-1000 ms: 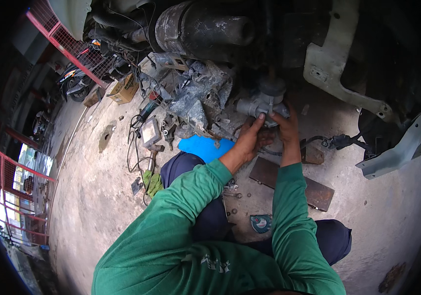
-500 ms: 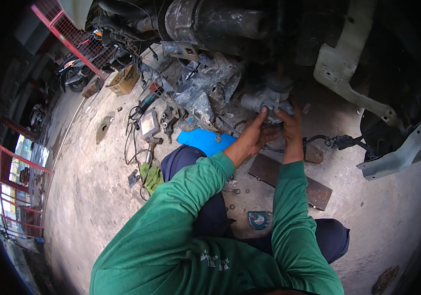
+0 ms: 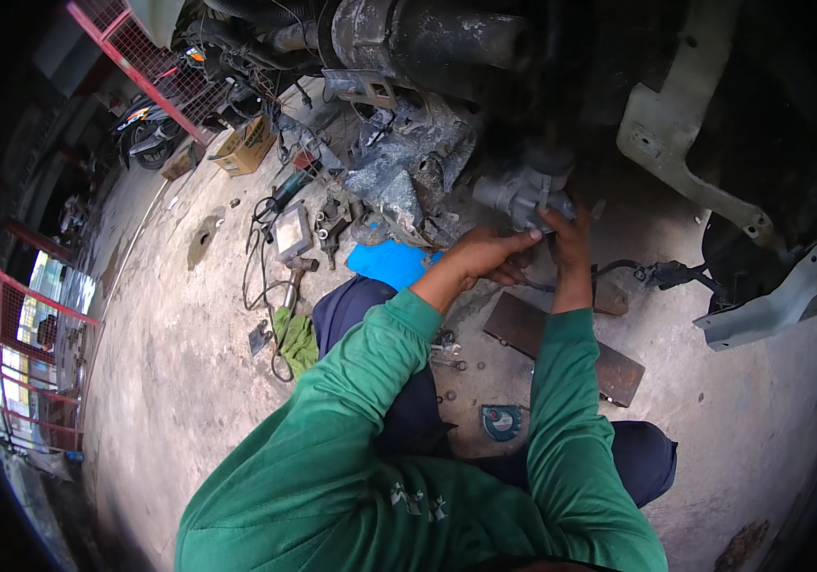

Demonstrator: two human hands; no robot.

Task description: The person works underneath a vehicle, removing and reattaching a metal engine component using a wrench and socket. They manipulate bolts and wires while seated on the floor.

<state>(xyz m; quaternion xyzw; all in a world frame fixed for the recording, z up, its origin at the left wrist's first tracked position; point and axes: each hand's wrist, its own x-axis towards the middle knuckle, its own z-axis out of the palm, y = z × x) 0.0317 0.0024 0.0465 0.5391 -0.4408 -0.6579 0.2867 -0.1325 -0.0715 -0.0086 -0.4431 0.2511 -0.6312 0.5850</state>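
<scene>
Under the vehicle, a grey cast-metal part with a round stub on its left side is in my right hand, whose fingers wrap its near right side. Its upper end meets the dark underside, and shadow hides whether it is attached there. My left hand is just below the part, fingers curled and thumb tip near its lower edge. What the left fingers hold, if anything, is hidden. Beneath my hands lie a flat rusty metal block and a dark cable with a connector.
Left of my knee are a hammer, a green cloth, a corded power tool and a blue sheet. Beyond lie a crumpled metal shield and a cardboard box. A pale bracket hangs at right.
My left hand has come down and left, off the metal part's near face to below it. My right hand stays on the part. The view has shifted slightly.
</scene>
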